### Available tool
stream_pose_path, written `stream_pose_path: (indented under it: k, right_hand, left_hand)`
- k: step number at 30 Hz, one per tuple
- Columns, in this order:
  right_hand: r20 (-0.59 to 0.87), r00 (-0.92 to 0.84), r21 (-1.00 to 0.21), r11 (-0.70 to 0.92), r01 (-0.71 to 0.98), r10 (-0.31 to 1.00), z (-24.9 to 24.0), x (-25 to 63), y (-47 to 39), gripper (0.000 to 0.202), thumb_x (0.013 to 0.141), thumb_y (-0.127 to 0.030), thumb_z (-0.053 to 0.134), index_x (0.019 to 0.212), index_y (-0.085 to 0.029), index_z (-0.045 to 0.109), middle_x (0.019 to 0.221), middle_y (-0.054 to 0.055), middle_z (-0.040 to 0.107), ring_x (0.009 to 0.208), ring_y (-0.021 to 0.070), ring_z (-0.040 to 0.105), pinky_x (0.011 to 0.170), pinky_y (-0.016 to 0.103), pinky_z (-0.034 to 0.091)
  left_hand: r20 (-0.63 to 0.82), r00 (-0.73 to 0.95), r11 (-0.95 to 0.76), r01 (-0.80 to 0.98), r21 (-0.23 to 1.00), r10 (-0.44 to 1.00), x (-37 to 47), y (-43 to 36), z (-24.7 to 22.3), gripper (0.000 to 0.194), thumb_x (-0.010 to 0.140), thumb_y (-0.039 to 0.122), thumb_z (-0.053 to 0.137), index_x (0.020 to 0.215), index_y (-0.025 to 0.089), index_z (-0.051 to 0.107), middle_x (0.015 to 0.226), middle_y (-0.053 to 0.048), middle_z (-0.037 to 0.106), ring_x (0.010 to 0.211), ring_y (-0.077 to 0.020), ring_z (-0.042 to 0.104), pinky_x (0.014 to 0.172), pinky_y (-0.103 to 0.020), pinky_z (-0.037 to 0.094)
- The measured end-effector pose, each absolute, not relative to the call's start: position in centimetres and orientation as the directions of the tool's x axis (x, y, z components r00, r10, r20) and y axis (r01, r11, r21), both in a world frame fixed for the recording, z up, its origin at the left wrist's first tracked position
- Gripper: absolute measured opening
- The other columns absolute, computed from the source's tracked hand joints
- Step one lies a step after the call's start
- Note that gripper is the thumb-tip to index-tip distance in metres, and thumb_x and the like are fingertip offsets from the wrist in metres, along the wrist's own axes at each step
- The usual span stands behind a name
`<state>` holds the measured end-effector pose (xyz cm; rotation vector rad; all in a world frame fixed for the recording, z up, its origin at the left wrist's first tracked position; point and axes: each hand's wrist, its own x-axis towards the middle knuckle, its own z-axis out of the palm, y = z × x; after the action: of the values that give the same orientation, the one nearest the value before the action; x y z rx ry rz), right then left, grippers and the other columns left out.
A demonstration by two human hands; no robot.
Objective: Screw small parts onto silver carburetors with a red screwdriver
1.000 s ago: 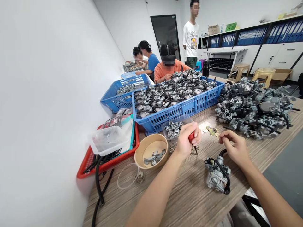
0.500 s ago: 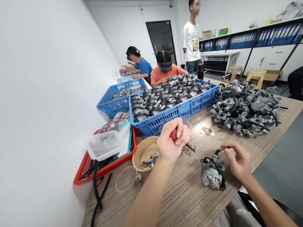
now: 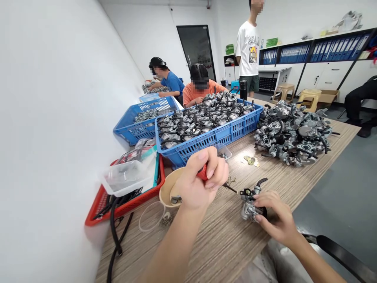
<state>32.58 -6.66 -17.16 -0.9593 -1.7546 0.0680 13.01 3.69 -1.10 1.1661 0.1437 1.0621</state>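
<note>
My left hand (image 3: 200, 181) is closed round a red-handled screwdriver (image 3: 203, 173); its dark shaft points right and down toward a small metal carburetor (image 3: 249, 200). My right hand (image 3: 273, 218) grips that carburetor from the near side, holding it on the wooden table (image 3: 224, 239). A black hose stub sticks up from the carburetor's top. Loose screws (image 3: 230, 181) lie just behind the screwdriver tip.
A blue crate (image 3: 212, 135) full of carburetors stands behind my hands, a loose pile of them (image 3: 291, 131) at the right. Brass washers (image 3: 249, 160), a tan bowl (image 3: 165, 190), a red tray (image 3: 123, 200) and black hoses are nearby. Three people are further back.
My right hand moved from the washers back to the carburetor and took hold of it. My left hand brought the screwdriver nearer, tip toward the carburetor. The view swung left.
</note>
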Motion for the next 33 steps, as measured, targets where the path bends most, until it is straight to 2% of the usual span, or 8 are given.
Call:
stream_pose_path:
  k: [5, 13, 23, 28, 33]
  right_hand:
    - [0.769, -0.087, -0.492, 0.674, 0.551, 0.633, -17.5, 32.9, -6.8, 0.016, 0.099, -0.02, 0.066, 0.115, -0.023, 0.065, 0.093, 0.006, 0.077, 0.095, 0.0259, 0.076, 0.082, 0.041, 0.057]
    - [0.746, -0.161, -0.473, 0.684, 0.555, 0.646, -17.0, 32.9, -7.1, 0.029, 0.097, -0.021, 0.067, 0.126, -0.019, 0.067, 0.108, 0.01, 0.075, 0.104, 0.0253, 0.072, 0.089, 0.042, 0.057]
    - [0.765, -0.17, -0.425, 0.686, 0.591, 0.621, -17.6, 32.8, -6.9, 0.028, 0.096, -0.013, 0.068, 0.123, -0.018, 0.064, 0.104, 0.009, 0.073, 0.105, 0.0244, 0.069, 0.088, 0.042, 0.055]
    - [0.766, -0.18, -0.411, 0.686, 0.601, 0.617, -17.7, 32.7, -7.0, 0.028, 0.097, -0.02, 0.068, 0.124, -0.018, 0.064, 0.106, 0.011, 0.072, 0.106, 0.0261, 0.069, 0.089, 0.043, 0.056]
    - [0.752, -0.182, -0.425, 0.678, 0.6, 0.633, -17.5, 32.8, -7.2, 0.03, 0.097, -0.02, 0.066, 0.127, -0.019, 0.064, 0.107, 0.012, 0.073, 0.105, 0.0279, 0.07, 0.087, 0.045, 0.056]
  left_hand:
    - [0.391, 0.53, -0.004, -0.59, 0.807, 0.752, 12.5, 2.5, -1.1, 0.056, 0.097, 0.047, 0.067, 0.057, 0.021, 0.038, 0.041, 0.008, 0.026, 0.037, -0.0077, 0.022, 0.043, -0.023, 0.022]
    - [0.437, 0.529, -0.049, -0.595, 0.802, 0.728, 10.6, 1.0, -0.5, 0.05, 0.102, 0.044, 0.056, 0.062, 0.021, 0.036, 0.042, 0.008, 0.023, 0.04, -0.0091, 0.024, 0.045, -0.025, 0.026]
    - [0.386, 0.56, 0.032, -0.595, 0.803, 0.733, 10.1, -1.2, 0.3, 0.054, 0.101, 0.045, 0.062, 0.06, 0.02, 0.036, 0.044, 0.007, 0.027, 0.041, -0.0092, 0.024, 0.044, -0.03, 0.022]
    - [0.326, 0.614, 0.115, -0.567, 0.816, 0.719, 10.5, -1.6, 0.3, 0.055, 0.097, 0.044, 0.067, 0.059, 0.019, 0.036, 0.045, 0.007, 0.028, 0.042, -0.0094, 0.025, 0.045, -0.03, 0.022]
    - [0.334, 0.619, 0.1, -0.559, 0.823, 0.711, 10.8, -1.5, 0.2, 0.056, 0.097, 0.048, 0.067, 0.059, 0.019, 0.036, 0.045, 0.007, 0.027, 0.041, -0.0092, 0.026, 0.045, -0.029, 0.024]
